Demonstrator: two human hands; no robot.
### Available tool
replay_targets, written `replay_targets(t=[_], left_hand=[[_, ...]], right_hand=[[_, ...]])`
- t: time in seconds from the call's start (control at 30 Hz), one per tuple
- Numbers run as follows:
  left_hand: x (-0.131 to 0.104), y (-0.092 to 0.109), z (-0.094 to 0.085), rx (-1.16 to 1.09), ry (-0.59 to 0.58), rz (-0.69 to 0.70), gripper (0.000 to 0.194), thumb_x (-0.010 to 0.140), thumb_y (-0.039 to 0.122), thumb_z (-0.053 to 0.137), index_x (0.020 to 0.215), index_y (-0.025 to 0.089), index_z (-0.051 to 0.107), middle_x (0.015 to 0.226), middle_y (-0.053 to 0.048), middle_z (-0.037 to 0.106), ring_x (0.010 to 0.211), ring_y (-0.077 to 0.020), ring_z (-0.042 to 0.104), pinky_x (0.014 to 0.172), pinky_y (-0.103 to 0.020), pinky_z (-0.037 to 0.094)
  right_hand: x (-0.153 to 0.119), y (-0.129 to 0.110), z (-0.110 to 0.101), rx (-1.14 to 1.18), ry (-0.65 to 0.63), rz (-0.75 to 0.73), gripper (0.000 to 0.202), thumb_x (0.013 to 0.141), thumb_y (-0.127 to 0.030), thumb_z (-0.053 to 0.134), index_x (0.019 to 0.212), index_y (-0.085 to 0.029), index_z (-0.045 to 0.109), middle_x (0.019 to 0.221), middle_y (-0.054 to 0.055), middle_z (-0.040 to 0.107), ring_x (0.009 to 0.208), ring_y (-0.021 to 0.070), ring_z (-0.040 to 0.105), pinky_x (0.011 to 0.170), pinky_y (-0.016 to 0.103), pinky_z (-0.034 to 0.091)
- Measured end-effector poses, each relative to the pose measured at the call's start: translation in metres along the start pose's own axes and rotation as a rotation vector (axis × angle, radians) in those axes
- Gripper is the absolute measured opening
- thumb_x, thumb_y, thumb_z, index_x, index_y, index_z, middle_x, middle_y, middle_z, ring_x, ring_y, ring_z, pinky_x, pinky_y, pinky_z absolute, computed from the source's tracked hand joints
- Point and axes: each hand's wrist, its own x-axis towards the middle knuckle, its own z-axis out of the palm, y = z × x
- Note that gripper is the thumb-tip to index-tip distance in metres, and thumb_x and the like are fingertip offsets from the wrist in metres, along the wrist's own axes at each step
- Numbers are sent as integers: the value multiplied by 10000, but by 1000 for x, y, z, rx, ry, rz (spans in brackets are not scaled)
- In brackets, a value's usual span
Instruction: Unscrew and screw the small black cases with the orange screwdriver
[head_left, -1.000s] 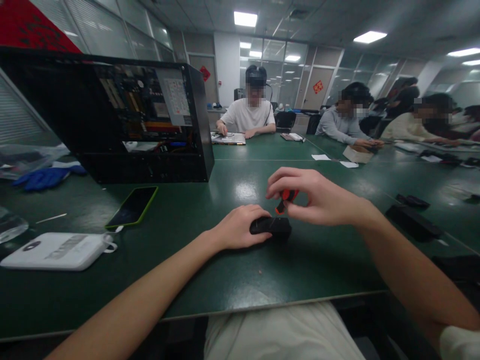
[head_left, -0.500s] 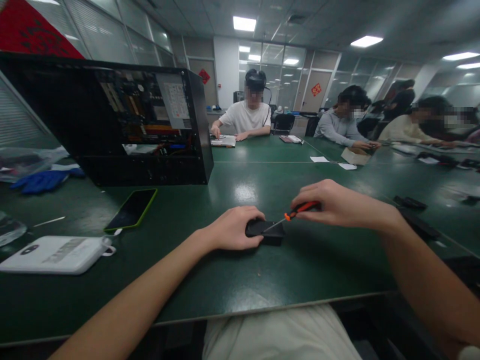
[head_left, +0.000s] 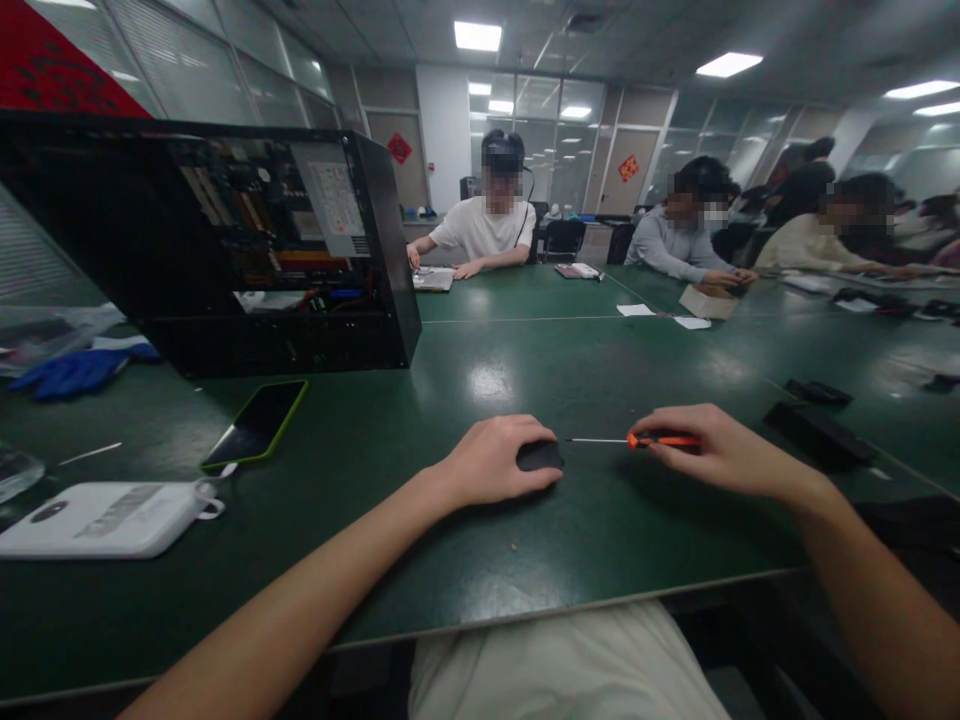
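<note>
My left hand rests over a small black device on the green table, covering most of it. My right hand lies low on the table to the right and grips an orange-handled screwdriver. The thin metal shaft points left toward the black device, and its tip stops just short of it.
An open black computer case stands at the left. In front of it lie a green-edged phone, a white power bank and blue gloves. Black parts lie at the right. Other people sit across the table.
My right hand has come down from above the black device and moved right to the table. The screwdriver went from upright to lying flat, its tip withdrawn from the device.
</note>
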Motion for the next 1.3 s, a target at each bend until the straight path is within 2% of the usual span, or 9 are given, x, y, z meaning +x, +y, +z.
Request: replay_targets(t=[0.27,0.6,0.7,0.83,0.93,1.03,1.13,1.2,1.3], left_hand=[[-3,1,1,-24,31,-9,392,901,444,735,1212,205,730,1202,-79,745,1071,-266,712,926,-362,555],[-2,-4,0,-37,-16,3,396,894,457,751,1211,221,719,1214,-55,743,1090,-253,707,924,-339,530],[-3,-7,-1,-45,-17,-4,394,904,470,742,1219,235,715,1227,-50,741,1109,-256,700,934,-336,525],[-4,-10,-3,-45,-7,-16,384,913,461,731,1235,252,706,1249,-43,736,1132,-260,695,945,-340,525],[-3,-11,-2,-43,-10,-5,395,911,452,732,1254,259,700,1270,-41,730,1147,-260,692,964,-343,523],[-3,-11,-1,-42,-7,2,393,909,451,732,1251,261,702,1270,-42,730,1151,-261,691,972,-344,521],[-2,-12,-1,-38,3,-2,385,909,449,727,1243,261,702,1263,-43,732,1144,-261,693,969,-347,522],[-2,-13,0,-35,6,-7,386,901,456,733,1232,260,705,1253,-42,735,1133,-262,697,960,-348,525],[-1,-14,1,-31,15,-11,384,890,457,743,1215,255,709,1235,-42,740,1117,-262,701,942,-350,527]], right_hand=[[7,-8,16,12,-52,-13,418,1002,-465,568,1274,-191,727,1216,104,749,1056,241,717,942,363,566],[19,-5,18,19,-127,-61,381,1026,-474,538,1201,-184,713,1080,87,748,926,199,699,839,317,533],[22,-8,25,-145,-119,-153,314,1052,-425,499,1121,-195,701,968,61,742,788,167,678,711,281,492],[8,-24,43,-611,72,-331,274,1053,-228,458,1172,-179,699,889,72,729,691,173,656,610,289,430],[-9,-47,59,-789,175,-336,342,967,-74,464,1211,-134,696,875,111,728,692,205,657,592,321,434],[-17,-69,70,-674,213,-173,310,977,-131,480,1195,-140,699,880,111,739,687,205,670,573,322,441],[-13,-77,67,-370,122,-23,273,1036,-304,493,1185,-187,689,936,72,762,752,192,715,629,298,482],[-10,-77,63,-226,40,11,274,1054,-341,473,1155,-202,687,970,56,767,812,187,731,691,291,507],[-13,-75,65,-297,30,-11,310,1070,-292,404,1141,-179,684,969,75,760,786,192,730,665,298,494]])
